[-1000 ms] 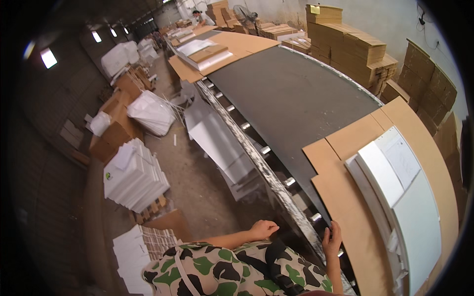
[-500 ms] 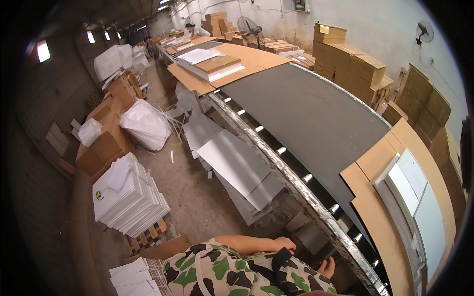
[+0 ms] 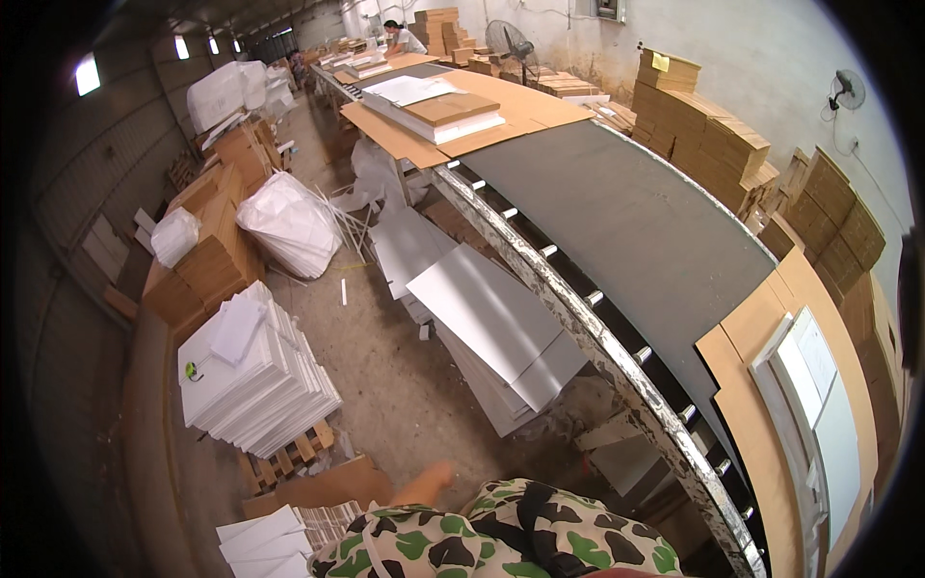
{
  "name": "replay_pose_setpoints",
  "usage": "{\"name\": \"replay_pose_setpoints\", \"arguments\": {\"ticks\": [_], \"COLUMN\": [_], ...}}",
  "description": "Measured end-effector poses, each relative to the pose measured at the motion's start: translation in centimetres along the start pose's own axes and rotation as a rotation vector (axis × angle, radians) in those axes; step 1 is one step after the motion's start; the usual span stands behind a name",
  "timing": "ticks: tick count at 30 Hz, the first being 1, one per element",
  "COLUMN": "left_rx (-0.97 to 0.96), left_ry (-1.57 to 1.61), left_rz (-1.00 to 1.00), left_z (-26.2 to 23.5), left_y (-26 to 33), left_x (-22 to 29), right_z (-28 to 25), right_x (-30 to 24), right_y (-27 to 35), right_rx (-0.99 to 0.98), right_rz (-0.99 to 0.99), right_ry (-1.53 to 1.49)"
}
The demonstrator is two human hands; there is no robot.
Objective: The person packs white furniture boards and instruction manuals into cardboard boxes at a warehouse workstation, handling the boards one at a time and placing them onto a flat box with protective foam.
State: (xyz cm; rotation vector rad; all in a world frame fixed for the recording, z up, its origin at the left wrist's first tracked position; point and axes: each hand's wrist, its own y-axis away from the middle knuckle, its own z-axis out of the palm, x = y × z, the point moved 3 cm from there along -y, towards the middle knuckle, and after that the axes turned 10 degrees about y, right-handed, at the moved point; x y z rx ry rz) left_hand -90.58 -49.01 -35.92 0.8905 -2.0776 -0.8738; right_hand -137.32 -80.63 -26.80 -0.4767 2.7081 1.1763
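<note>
My left hand hangs low over the floor at the left edge of my camouflage-print clothing. It is smeared by motion, so I cannot make out its fingers, and no held thing shows. A brown cardboard sheet and a stack of narrow white boards lie nearest to it. My right hand is out of sight; only a sliver of skin shows at the lower edge. To the right, white panels rest on a flat brown carton sheet on the conveyor.
The grey conveyor belt runs away from me, its chipped metal rail on my side. White panels lean beneath it. A palletised stack of white boards stands left. Carton stacks line the wall. A co-worker bends over the far end.
My left hand has moved left and down, away from the conveyor. My right hand has left the view. The view has shifted slightly, and the far co-worker shows more clearly.
</note>
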Motion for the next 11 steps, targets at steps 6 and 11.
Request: {"name": "replay_pose_setpoints", "arguments": {"ticks": [6, 11], "left_rx": [-0.062, -0.319], "left_ry": [-0.155, -0.297], "left_rz": [0.177, 0.382], "left_z": [-1.3, -1.8], "left_y": [4.7, -3.9], "left_x": [5.7, 14.9], "right_z": [4.9, 10.5], "right_x": [5.7, 8.6], "right_y": [-0.4, 2.6], "right_rx": [0.258, 0.227], "right_rz": [0.132, 0.096], "right_ry": [-0.197, -0.158]}}
